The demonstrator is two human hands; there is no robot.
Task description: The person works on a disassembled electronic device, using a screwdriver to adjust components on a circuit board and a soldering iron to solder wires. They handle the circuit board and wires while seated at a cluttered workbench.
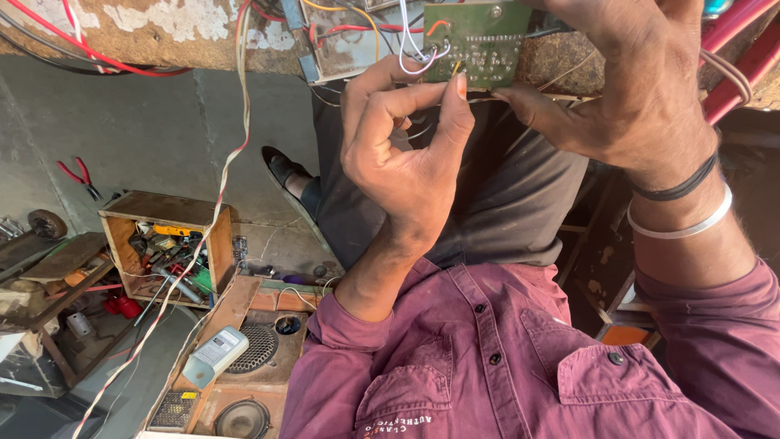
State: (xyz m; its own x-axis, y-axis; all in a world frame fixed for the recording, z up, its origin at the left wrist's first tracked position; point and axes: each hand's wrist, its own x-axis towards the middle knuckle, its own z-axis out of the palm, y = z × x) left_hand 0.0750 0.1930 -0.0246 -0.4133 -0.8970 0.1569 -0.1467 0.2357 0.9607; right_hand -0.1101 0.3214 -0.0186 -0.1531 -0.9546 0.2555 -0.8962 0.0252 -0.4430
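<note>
Left hand (406, 154): raised in the upper middle of the view, fingers curled, thumb and forefinger pinched together at the lower edge of a green circuit board (475, 41), apparently nipping a fine wire there; the wire itself is too thin to make out with certainty.

Right hand (617, 89): grasping the same circuit board from the right side, fingers wrapped over its top edge, thumb pressed near its lower corner. Wrist carries a black band (678, 189) and a pale metal bangle (686, 228).

Circuit board: held between both hands at the top centre of the view, solder side facing the camera. White, red and orange wires (414, 41) run from its left edge to a worn bench (162, 36) above.

Clothing: maroon buttoned shirt (504, 358) and grey trousers (504, 203); one dark shoe (280, 169) on the concrete floor (146, 130).

Surroundings, left side: a twisted red-and-white cable (203, 236) hanging down across the floor; red-handled pliers (80, 175) lying on the floor; an open wooden box (166, 244) filled with tools and parts; a speaker cabinet (244, 366) lying flat at the bottom, with a light grey handheld device (215, 354) resting on it.
</note>
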